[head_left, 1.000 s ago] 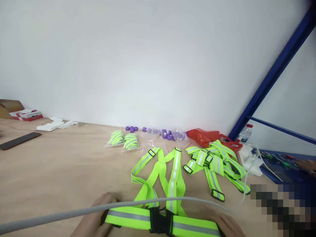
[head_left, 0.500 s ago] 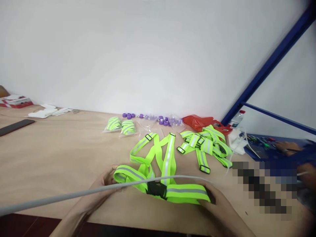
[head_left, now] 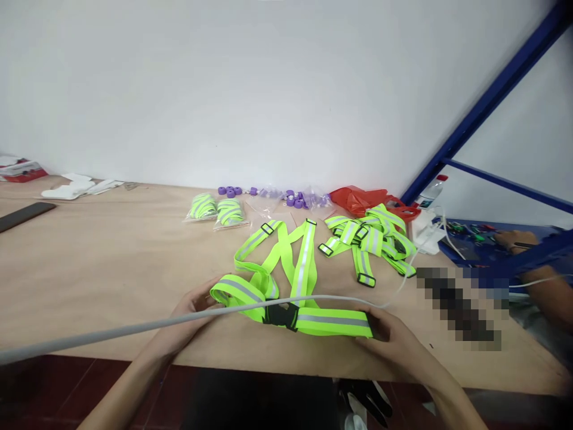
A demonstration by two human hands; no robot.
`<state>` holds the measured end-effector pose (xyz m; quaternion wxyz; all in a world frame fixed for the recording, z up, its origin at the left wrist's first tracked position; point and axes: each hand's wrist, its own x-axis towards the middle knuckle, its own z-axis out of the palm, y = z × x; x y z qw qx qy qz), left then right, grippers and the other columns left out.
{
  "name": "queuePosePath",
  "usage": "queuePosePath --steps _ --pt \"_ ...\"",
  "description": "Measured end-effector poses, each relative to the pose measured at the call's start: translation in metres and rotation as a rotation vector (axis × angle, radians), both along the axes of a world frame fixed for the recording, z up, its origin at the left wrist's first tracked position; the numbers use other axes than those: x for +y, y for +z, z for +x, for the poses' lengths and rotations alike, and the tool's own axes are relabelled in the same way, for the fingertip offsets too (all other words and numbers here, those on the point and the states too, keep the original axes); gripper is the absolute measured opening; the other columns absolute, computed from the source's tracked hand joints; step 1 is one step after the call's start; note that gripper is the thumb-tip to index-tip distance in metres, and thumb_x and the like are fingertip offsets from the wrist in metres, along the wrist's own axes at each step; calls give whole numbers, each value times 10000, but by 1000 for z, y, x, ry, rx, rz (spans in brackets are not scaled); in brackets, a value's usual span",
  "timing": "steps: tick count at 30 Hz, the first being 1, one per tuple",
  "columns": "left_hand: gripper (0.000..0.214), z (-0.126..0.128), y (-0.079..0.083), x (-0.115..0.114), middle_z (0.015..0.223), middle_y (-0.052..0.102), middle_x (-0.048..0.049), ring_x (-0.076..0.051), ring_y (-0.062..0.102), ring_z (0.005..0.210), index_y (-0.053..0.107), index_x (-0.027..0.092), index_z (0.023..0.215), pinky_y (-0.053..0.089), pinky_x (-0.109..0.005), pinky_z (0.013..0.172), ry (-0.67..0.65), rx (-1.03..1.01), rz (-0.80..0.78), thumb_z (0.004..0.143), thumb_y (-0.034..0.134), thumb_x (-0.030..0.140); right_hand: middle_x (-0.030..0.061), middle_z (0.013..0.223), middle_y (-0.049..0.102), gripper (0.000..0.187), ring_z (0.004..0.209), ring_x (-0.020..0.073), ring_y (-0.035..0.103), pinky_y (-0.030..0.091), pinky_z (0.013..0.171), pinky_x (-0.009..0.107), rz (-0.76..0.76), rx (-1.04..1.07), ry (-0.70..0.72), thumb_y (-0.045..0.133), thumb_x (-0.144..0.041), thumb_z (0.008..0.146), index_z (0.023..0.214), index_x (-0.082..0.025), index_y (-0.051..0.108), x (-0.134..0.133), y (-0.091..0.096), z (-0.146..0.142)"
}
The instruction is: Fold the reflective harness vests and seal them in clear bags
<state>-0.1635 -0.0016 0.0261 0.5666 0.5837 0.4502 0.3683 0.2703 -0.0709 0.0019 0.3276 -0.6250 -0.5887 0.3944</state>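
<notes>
A neon yellow reflective strap vest [head_left: 290, 272] lies on the wooden table [head_left: 111, 269] near its front edge. My left hand [head_left: 190, 310] grips the left end of its waist belt, where the belt folds back. My right hand [head_left: 391, 340] grips the right end of the same belt. A black buckle [head_left: 281, 314] sits in the middle of the belt between my hands. The shoulder straps run away from me toward the wall.
A heap of more reflective vests [head_left: 371, 242] lies to the right, two bagged ones [head_left: 217, 210] further back, with purple parts in clear bags [head_left: 286, 200] and a red bag [head_left: 362, 200]. A grey cable [head_left: 134, 327] crosses in front. Another person's hand [head_left: 513, 240] works at the right by a blue frame [head_left: 483, 107].
The view has tilted down, showing more of my arms and the table's front edge. My left hand has folded the belt's left end inward; both hands stay on the belt.
</notes>
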Motion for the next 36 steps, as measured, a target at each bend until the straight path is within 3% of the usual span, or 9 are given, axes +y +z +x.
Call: queuePosePath --steps 7,12,17,22,27,30,33,36 --pt "770 -3 7 -6 1532 532 -74 -351 524 1379 504 289 1486 506 -451 1093 -1 -46 -33 798 818 438 127 1162 775 458 1098 363 713 576 969 479 99 -92 -51 727 -414 690 1084 -185 760 3 2 1" --pt "795 -10 8 -7 1485 563 -126 -344 573 1324 441 244 1496 491 -469 1097 7 -31 -36 820 793 469 110 1090 795 438 1029 358 733 604 899 446 93 -119 -62 693 -414 675 1045 -191 765 4 10 -3" --pt "900 -21 17 -6 1354 655 -148 -365 613 1240 421 231 1495 516 -466 1018 4 21 -83 748 831 521 101 1022 802 395 960 362 733 606 856 438 66 -182 -46 677 -436 666 967 -200 777 4 20 -1" --pt "696 -35 22 -6 1324 666 -112 -337 620 1194 564 269 1365 526 -401 958 -42 91 -8 764 803 526 109 1056 796 435 1009 374 721 590 897 449 72 -212 -30 678 -460 680 1013 -197 777 4 22 3" --pt "448 -58 18 -5 1022 717 -43 -209 616 825 690 260 1208 503 -259 707 -82 347 114 814 749 466 103 1064 793 446 1024 375 716 576 930 461 76 -267 -43 716 -499 671 1005 -208 764 4 17 11" --pt "430 -69 15 -3 961 728 -29 -190 592 756 729 259 1203 484 -235 670 -140 402 163 810 736 432 90 1014 798 429 980 355 723 586 904 442 76 -298 -36 735 -538 669 949 -214 761 5 15 15" --pt "486 -70 16 -2 997 754 -35 -230 638 823 742 271 1225 516 -248 720 -155 389 157 766 759 428 87 1015 800 425 988 349 724 591 892 424 72 -312 -12 756 -555 675 933 -218 759 4 14 15" --pt "525 -64 21 -3 1200 739 -42 -303 660 1049 710 308 1302 532 -296 885 -185 430 197 783 751 382 93 1124 785 490 1079 362 709 577 946 442 49 -301 5 765 -534 701 1068 -210 750 2 15 12"
